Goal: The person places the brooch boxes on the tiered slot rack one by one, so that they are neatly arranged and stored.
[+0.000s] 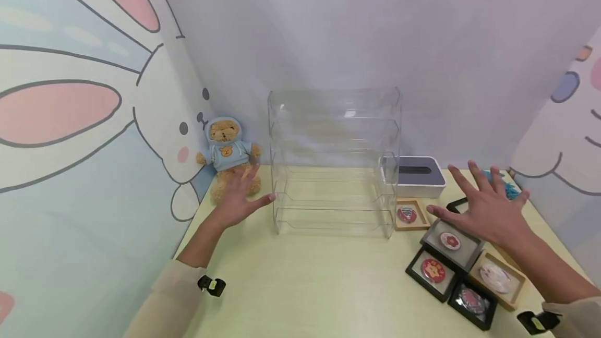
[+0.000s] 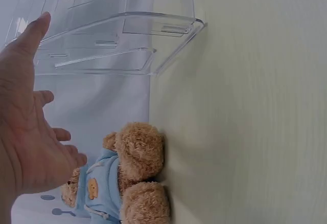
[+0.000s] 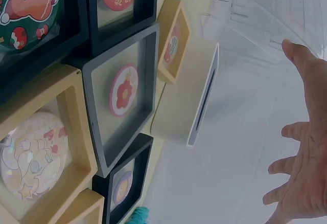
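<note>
Between my two hands stands a clear acrylic tiered shelf on the table. My left hand hovers with fingers spread near its left side, in front of a teddy bear in a blue hoodie; nothing is in the hand. At the right, my right hand is spread above a group of small square frames, each with a round badge inside. Among them are a grey frame, a black frame and a light wood frame. The right hand holds nothing.
A white tissue box with a grey top stands right of the shelf. In front of it lies a small wooden frame. Something blue and fringed sits at the back right. Walls with rabbit drawings border the table.
</note>
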